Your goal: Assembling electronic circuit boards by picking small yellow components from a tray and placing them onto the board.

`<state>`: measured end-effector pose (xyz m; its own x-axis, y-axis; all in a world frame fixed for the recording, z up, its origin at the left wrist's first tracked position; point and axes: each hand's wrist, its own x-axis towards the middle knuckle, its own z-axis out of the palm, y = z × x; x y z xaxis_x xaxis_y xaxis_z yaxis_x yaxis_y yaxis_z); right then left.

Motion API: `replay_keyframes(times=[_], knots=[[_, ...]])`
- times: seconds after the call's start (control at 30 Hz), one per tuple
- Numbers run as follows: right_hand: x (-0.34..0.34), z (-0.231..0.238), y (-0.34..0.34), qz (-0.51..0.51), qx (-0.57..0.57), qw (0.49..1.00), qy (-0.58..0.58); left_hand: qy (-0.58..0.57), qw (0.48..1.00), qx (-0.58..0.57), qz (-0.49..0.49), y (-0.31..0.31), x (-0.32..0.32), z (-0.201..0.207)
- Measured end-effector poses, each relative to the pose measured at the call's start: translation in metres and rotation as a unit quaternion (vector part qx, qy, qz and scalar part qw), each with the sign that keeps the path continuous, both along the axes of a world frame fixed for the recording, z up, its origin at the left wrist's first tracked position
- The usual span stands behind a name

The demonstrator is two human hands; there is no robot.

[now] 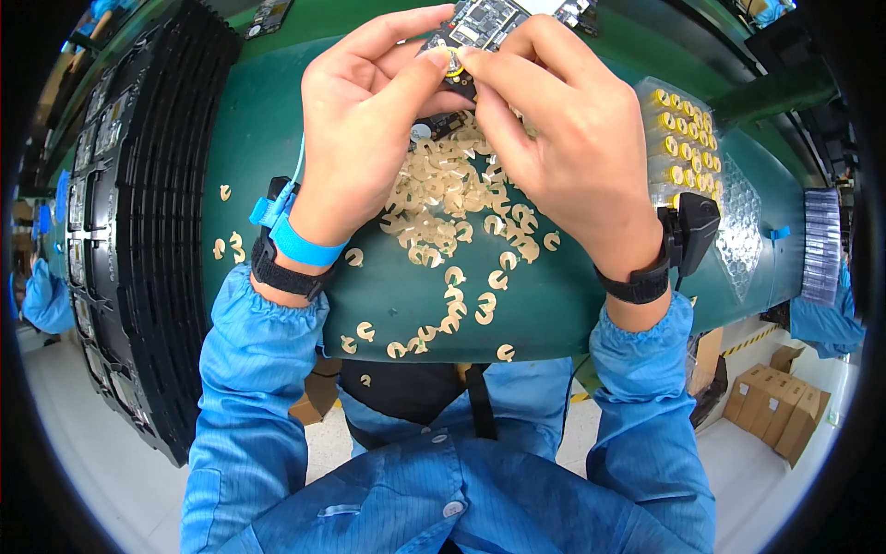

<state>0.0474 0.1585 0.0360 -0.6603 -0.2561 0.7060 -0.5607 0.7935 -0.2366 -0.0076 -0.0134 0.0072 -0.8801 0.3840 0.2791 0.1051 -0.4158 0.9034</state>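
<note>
Step in hand, my read: fine fingertip work on a small yellow-rimmed disc (453, 65) at the near left end of a circuit board (484, 20). Board is at the far side of the bench (554, 305), past a heap of beige C-shaped pieces (443, 189).

Left hand (360, 111): grip closed on board's left end, thumb at the disc. Right hand (572, 120): fingertips drawn in at the disc; can't tell if that grip pinches or only presses.

Next move likely calls for left steady, right light and precise; a slip could shift the disc.

Looks: board dark, densely populated, silvery components, white patch at far end. Disc has shiny metal on top; lower edge partly hidden.
</note>
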Motion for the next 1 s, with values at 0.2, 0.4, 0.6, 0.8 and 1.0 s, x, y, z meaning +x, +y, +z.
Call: replay_keyframes(times=[0.2,0.4,0.6,0.8,1.0], knots=[[-0.004,-0.005,0.004,-0.016,-0.001,1.000,0.002,0.019,1.000,-0.014,0.015,0.003,-0.002,0.004],[-0.013,-0.004,0.018,-0.090,-0.132,0.987,-0.006,-0.020,0.998,-0.028,0.061,0.003,0.004,0.006],[-0.014,0.002,0.004,-0.051,-0.367,0.913,-0.173,-0.038,0.998,0.019,0.054,-0.003,-0.003,0.003],[-0.023,-0.001,-0.006,0.018,-0.507,0.811,-0.292,-0.044,0.996,0.059,0.055,0.001,-0.010,0.001],[-0.080,0.002,0.014,0.026,-0.537,0.759,-0.367,-0.028,0.994,-0.044,0.094,-0.004,-0.017,-0.008]])
